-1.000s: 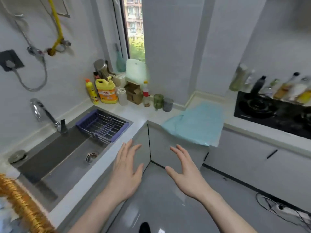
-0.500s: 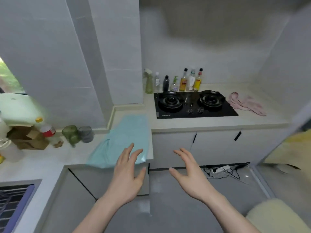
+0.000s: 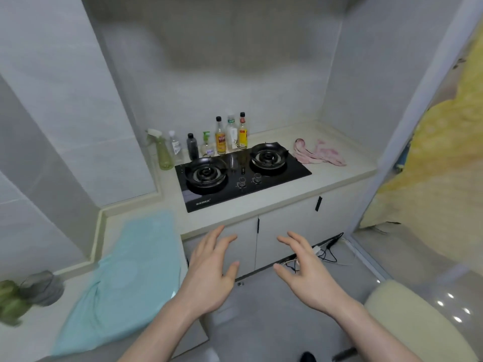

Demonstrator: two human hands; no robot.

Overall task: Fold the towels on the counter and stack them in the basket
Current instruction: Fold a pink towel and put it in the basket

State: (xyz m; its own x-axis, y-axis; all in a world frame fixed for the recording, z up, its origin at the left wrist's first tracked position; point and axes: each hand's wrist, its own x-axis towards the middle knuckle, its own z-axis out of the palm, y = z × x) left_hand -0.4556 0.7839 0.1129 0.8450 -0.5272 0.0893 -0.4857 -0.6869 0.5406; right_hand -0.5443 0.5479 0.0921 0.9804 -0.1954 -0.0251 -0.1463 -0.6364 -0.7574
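Left hand (image 3: 209, 273) fingers spread, empty, right hand (image 3: 308, 275) fingers loosely spread, empty

Home kitchen: gas hob (image 3: 241, 175), condiment bottles (image 3: 231, 134), probably tiled walls (image 3: 52, 105).

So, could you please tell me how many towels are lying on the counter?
2. A light blue towel lies spread over the counter's left corner; a crumpled pink towel lies right of the black gas hob. Others may be out of view.
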